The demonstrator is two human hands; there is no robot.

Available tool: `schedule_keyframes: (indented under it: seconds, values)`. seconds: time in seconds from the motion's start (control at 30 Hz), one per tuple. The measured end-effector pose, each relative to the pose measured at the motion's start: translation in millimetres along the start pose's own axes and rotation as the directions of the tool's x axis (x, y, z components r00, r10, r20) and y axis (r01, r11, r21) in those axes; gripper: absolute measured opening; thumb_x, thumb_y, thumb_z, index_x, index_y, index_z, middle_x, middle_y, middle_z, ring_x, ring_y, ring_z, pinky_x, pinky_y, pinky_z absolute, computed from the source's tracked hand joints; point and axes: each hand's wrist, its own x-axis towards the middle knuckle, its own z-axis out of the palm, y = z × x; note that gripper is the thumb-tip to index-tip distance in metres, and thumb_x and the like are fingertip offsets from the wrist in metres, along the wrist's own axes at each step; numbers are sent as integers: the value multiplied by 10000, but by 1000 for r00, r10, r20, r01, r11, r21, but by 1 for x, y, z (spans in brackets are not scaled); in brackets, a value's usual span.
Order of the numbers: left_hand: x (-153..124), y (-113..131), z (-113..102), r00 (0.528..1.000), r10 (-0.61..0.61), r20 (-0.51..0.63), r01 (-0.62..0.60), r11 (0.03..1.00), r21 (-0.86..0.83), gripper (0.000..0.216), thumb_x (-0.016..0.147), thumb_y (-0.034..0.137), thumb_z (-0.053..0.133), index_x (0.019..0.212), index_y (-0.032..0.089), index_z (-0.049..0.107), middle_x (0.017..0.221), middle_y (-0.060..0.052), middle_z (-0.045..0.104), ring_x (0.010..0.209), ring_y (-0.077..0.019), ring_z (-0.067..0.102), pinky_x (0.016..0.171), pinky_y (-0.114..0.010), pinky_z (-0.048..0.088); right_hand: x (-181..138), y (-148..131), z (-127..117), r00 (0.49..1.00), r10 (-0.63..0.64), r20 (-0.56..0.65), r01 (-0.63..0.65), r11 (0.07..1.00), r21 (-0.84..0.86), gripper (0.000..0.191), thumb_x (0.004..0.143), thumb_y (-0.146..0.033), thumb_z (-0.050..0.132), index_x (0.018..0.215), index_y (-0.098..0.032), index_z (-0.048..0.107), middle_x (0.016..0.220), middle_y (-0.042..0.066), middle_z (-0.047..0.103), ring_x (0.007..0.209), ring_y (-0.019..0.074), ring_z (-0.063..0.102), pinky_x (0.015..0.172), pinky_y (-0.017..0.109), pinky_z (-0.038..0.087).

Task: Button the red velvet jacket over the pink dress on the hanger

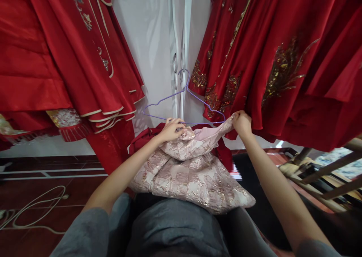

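A pale pink brocade garment [195, 174] with a floral weave lies bunched over my lap. My left hand [172, 130] is closed on its upper edge and also on the bottom bar of a thin purple wire hanger [183, 98]. My right hand [242, 123] is closed on the garment's other upper corner, holding the fabric stretched between both hands. The hanger's hook points up toward the white wall. A dark red cloth [144, 136] shows behind the pink garment.
Red embroidered gowns hang at the left [70, 60] and right [283, 60], with a white wall [152, 42] between them. A white cable [36, 208] lies coiled on the dark red floor at the left. Wooden bars [325, 174] stand at the right.
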Motion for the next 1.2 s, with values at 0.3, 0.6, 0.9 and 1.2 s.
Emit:
schedule_keyframes:
  seconds: [0.3, 0.6, 0.9, 1.2]
  values:
    - [-7, 2, -12, 999, -14, 33, 12, 998, 55, 316, 923, 445, 445, 932, 266, 705, 1221, -27, 608, 1124, -221, 506, 1039, -440, 220, -1, -11, -12, 1000, 9, 4, -9, 994, 106, 260, 852, -223, 409, 967, -147, 629, 920, 161, 691, 824, 268, 618, 773, 367, 451]
    - [-8, 2, -13, 1000, 22, 11, -23, 995, 101, 279, 915, 374, 460, 882, 241, 703, 1154, -33, 622, 1084, -225, 522, 1022, -462, 227, -5, -15, -23, 999, -48, -1, 47, 988, 146, 266, 878, -253, 392, 965, -166, 627, 923, 140, 697, 815, 264, 613, 779, 367, 453]
    - [-8, -1, -11, 1000, 14, 24, -16, 994, 104, 276, 910, 385, 468, 884, 244, 703, 1181, -40, 618, 1097, -233, 517, 1019, -474, 222, -9, -9, -26, 999, -14, -48, 23, 979, 205, 261, 855, -261, 407, 964, -177, 628, 954, 146, 698, 868, 286, 629, 818, 393, 456]
    - [-9, -4, -15, 1000, 0, 17, -1, 997, 73, 279, 912, 400, 465, 888, 253, 701, 1148, -28, 630, 1075, -217, 531, 1018, -464, 229, 10, -31, -16, 979, -194, -69, 202, 967, 152, 238, 857, -236, 390, 916, -168, 611, 918, 151, 691, 872, 282, 622, 839, 402, 460]
